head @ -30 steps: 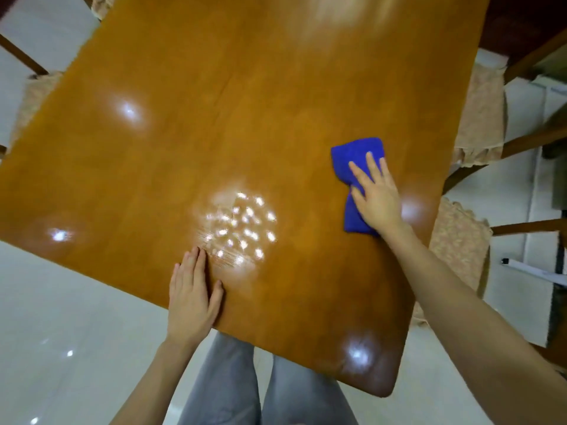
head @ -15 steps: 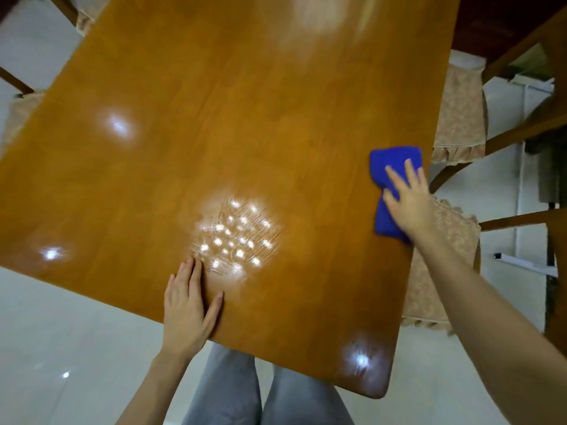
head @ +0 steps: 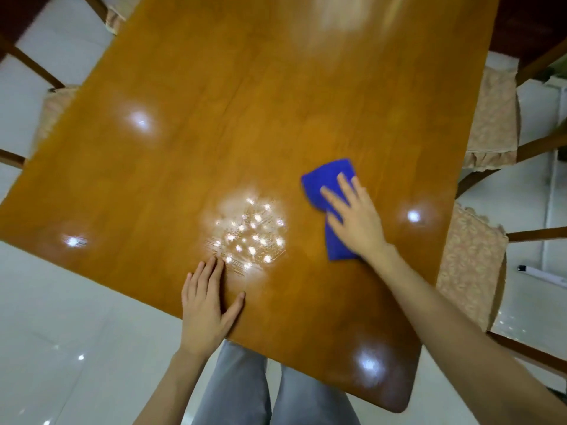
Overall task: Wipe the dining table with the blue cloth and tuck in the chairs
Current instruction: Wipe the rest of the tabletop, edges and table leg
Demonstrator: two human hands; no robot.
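A folded blue cloth (head: 325,179) is being pressed by the flat right hand (head: 359,222) on the brown wooden dining table (head: 245,118), right of centre. The empty left hand (head: 204,311) is being rested flat. Wiping is judged underway; beige-cushioned chairs (head: 491,118) are not yet tucked.

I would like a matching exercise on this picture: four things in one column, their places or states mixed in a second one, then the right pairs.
1 left hand
2 right hand
3 blue cloth
4 chair cushion

A under a palm
B beside the table's right side
C flat on the table's near edge, holding nothing
D presses the cloth, fingers straight

Pairs: 1-C, 2-D, 3-A, 4-B
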